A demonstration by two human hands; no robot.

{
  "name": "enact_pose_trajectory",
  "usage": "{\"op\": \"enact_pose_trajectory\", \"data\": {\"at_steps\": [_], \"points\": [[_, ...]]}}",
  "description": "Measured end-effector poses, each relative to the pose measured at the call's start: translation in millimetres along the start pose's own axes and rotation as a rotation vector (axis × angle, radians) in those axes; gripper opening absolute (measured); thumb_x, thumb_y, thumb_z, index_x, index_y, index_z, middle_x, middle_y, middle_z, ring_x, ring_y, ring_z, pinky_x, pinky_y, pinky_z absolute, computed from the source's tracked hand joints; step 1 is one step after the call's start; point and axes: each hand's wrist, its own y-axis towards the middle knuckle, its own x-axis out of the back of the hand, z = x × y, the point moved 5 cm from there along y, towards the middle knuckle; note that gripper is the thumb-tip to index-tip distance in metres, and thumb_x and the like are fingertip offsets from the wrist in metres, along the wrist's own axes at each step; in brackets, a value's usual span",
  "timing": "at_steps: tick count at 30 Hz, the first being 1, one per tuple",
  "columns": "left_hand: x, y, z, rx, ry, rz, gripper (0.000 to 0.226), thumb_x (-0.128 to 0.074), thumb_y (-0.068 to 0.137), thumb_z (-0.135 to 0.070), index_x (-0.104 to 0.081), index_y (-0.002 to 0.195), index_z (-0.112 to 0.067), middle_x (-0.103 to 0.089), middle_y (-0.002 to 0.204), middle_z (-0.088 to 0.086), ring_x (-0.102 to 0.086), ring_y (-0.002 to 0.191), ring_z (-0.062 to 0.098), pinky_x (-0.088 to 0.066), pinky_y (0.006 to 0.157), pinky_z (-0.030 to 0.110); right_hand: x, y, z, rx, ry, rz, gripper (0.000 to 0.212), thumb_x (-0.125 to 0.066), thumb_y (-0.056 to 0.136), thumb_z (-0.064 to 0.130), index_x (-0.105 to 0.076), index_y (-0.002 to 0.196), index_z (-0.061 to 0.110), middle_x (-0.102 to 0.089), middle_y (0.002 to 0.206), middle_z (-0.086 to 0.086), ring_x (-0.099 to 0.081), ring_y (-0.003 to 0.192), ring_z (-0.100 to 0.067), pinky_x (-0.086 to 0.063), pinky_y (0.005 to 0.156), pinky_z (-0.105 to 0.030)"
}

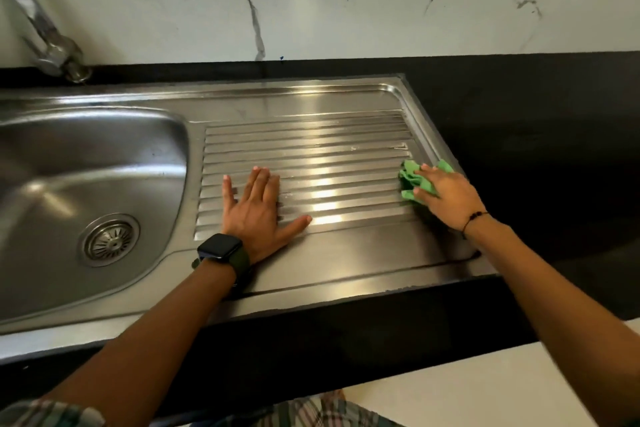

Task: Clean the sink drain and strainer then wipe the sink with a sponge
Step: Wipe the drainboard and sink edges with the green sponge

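A steel sink bowl fills the left side, with a round slotted strainer seated in its drain. To its right lies the ribbed steel drainboard. My left hand rests flat on the ribs near the bowl, fingers spread and straight. My right hand presses a crumpled green cloth against the drainboard's right edge, fingers lying over the cloth.
A chrome tap rises at the back left. Black countertop surrounds the sink on the right and front. A white marble wall stands behind. A watch sits on my left wrist, a black bracelet on my right.
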Motion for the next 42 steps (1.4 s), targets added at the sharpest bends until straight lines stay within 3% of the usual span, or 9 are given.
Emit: {"op": "enact_pose_trajectory", "data": {"at_steps": [5, 9, 12, 19, 24, 31, 35, 38, 42], "points": [[8, -1, -1, 0.029, -0.152, -0.069, 0.098, 0.0, 0.069, -0.071, -0.02, 0.146, -0.015, -0.012, 0.157, 0.004, -0.001, 0.146, 0.016, 0.019, 0.111, 0.045, -31, -9, 95, 0.033, 0.107, -0.138, 0.037, -0.052, 0.091, 0.018, -0.053, 0.126, 0.006, -0.052, 0.135, -0.017, -0.043, 0.127, -0.029, -0.02, 0.115, -0.035], [8, -2, 2, 0.042, -0.15, -0.114, 0.092, 0.004, 0.073, -0.065, -0.016, 0.147, -0.014, -0.007, 0.158, 0.004, 0.003, 0.146, 0.014, 0.022, 0.11, 0.043, -61, -15, 170, 0.224, 0.059, -0.119, 0.044, -0.05, 0.09, 0.019, -0.046, 0.133, 0.011, -0.042, 0.145, -0.009, -0.032, 0.137, -0.024, -0.01, 0.117, -0.031], [7, -6, 6, 0.058, -0.166, -0.12, 0.091, 0.004, 0.074, -0.064, -0.018, 0.147, -0.014, -0.01, 0.158, 0.004, 0.001, 0.146, 0.015, 0.022, 0.11, 0.042, -58, -17, 157, 0.305, -0.044, -0.062, 0.051, -0.049, 0.089, 0.018, -0.038, 0.139, 0.016, -0.036, 0.149, -0.004, -0.026, 0.141, -0.019, -0.008, 0.114, -0.028], [10, -24, 30, 0.15, -0.178, -0.112, 0.087, 0.0, 0.077, -0.063, -0.016, 0.147, -0.013, -0.009, 0.158, 0.005, 0.001, 0.146, 0.016, 0.021, 0.11, 0.042, -18, -9, 31, -0.062, -0.056, -0.008, 0.051, -0.046, 0.095, 0.02, -0.029, 0.143, 0.015, -0.029, 0.153, -0.006, -0.023, 0.142, -0.024, -0.017, 0.116, -0.04], [9, -37, 61, 0.295, -0.258, -0.135, 0.085, -0.003, 0.08, -0.062, -0.017, 0.147, -0.012, -0.01, 0.158, 0.006, 0.0, 0.146, 0.016, 0.02, 0.109, 0.042, -28, -13, 54, -0.329, -0.038, -0.145, 0.047, -0.041, 0.095, 0.03, -0.039, 0.134, 0.004, -0.034, 0.145, -0.017, -0.028, 0.134, -0.033, -0.024, 0.111, -0.047], [23, -36, 58, 0.246, -0.607, -0.304, 0.078, -0.008, 0.084, -0.054, -0.031, 0.141, -0.006, -0.027, 0.152, 0.012, -0.014, 0.144, 0.019, 0.006, 0.116, 0.031, -74, -32, 199, -0.057, -0.083, -0.105, 0.059, -0.044, 0.091, 0.03, -0.027, 0.142, 0.008, -0.025, 0.153, -0.014, -0.019, 0.142, -0.031, -0.004, 0.119, -0.04], [23, -42, 69, 0.329, -0.883, -0.435, 0.057, -0.024, 0.089, -0.034, -0.044, 0.134, -0.003, -0.043, 0.142, 0.017, -0.034, 0.136, 0.027, -0.02, 0.116, 0.035, -99, -31, 285, 0.356, -0.107, -0.014, 0.053, -0.041, 0.091, 0.022, -0.029, 0.142, 0.013, -0.034, 0.149, -0.01, -0.023, 0.14, -0.03, -0.005, 0.119, -0.037], [21, -47, 82, 0.486, -1.007, -0.524, 0.057, -0.026, 0.088, -0.037, -0.049, 0.129, -0.005, -0.049, 0.136, 0.02, -0.042, 0.129, 0.033, -0.033, 0.109, 0.041, -95, -21, 293, 0.516, -0.09, 0.009, 0.048, -0.047, 0.087, 0.02, -0.043, 0.134, 0.013, -0.048, 0.139, -0.005, -0.034, 0.133, -0.027, -0.015, 0.116, -0.035], [10, -43, 75, 0.372, -0.941, -0.395, 0.063, -0.022, 0.088, -0.048, -0.045, 0.133, -0.011, -0.044, 0.142, 0.015, -0.036, 0.134, 0.033, -0.03, 0.111, 0.05, -74, -13, 247, 0.446, -0.14, -0.041, 0.048, -0.05, 0.079, 0.015, -0.05, 0.127, 0.014, -0.055, 0.13, -0.005, -0.038, 0.126, -0.026, -0.02, 0.109, -0.032]]}}
